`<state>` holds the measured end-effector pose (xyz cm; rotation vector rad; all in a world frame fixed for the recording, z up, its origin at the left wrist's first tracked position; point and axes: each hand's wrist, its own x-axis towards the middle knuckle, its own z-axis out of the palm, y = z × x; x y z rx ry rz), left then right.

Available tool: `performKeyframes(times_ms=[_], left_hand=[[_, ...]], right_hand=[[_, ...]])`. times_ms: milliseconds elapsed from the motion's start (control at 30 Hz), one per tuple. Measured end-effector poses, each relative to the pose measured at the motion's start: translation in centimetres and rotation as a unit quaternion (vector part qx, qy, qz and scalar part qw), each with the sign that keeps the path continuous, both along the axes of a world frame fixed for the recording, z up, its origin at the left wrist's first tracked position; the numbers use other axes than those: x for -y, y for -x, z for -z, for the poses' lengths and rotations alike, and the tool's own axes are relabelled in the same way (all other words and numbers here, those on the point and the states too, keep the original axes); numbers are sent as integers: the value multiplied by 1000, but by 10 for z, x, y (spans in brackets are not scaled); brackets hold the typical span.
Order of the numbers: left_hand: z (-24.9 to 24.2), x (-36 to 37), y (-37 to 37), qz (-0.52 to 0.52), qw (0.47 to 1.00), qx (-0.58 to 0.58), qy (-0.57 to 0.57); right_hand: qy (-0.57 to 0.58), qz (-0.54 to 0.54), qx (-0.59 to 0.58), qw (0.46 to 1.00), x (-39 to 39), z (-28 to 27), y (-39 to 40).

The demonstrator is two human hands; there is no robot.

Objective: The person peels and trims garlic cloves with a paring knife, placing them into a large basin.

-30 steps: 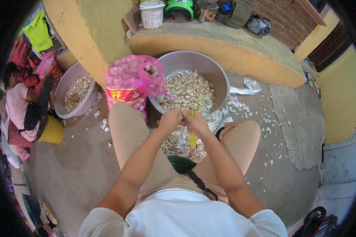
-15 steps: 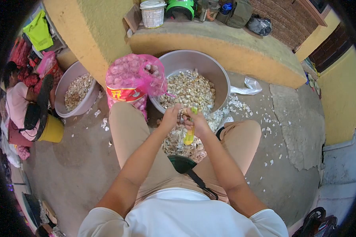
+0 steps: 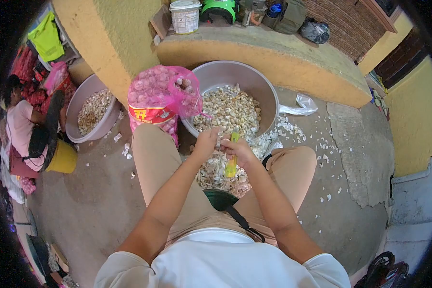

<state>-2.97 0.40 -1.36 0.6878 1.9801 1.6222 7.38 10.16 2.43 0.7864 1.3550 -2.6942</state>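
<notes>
My right hand (image 3: 242, 152) is wrapped round a yellow utility knife (image 3: 231, 165), its body slanting down between my knees. Close beside it, my left hand (image 3: 206, 145) is closed on a small pale piece of garlic (image 3: 219, 142), mostly hidden by the fingers. Both hands hang over a heap of garlic skins (image 3: 211, 172) on the floor between my legs. Just beyond them stands a large grey basin (image 3: 271, 96) holding many loose garlic cloves (image 3: 233, 108). A pink mesh sack of garlic bulbs (image 3: 151, 89) leans by the basin's left side, its mouth open.
Another basin of cloves (image 3: 71, 126) stands to the left, near a seated person (image 3: 21, 125) and a yellow bucket (image 3: 64, 157). Behind runs a low ledge (image 3: 216, 45) bearing a white pail (image 3: 185, 18) and a green helmet (image 3: 219, 10). Skins litter the floor at right.
My hands have drawn slightly apart, and the left hand's fingers have shifted. The knife stays in my right hand, its angle a little changed.
</notes>
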Motion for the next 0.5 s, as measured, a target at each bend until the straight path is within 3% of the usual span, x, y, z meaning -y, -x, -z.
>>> performKeyframes(times_ms=[67,167,200,233,300,400,500], left_hand=[[-4,2,5,-12,996,93,-10],[5,2,13,-30,998,41,37],[9,3,15,-9,995,-15,101],[13,5,18,12,984,-71,164],[14,9,17,62,947,-151,276],[-1,19,5,147,875,-221,404],[0,23,0,209,815,-272,466]], right_hand=[[-66,0,14,998,5,-6,0],[-116,-18,27,993,4,-4,0],[-124,-27,31,991,1,0,0],[-283,-66,38,956,-2,5,0],[-574,-138,47,806,-11,20,0],[-717,-323,94,611,-18,40,-11],[-653,-427,112,615,-23,35,-11]])
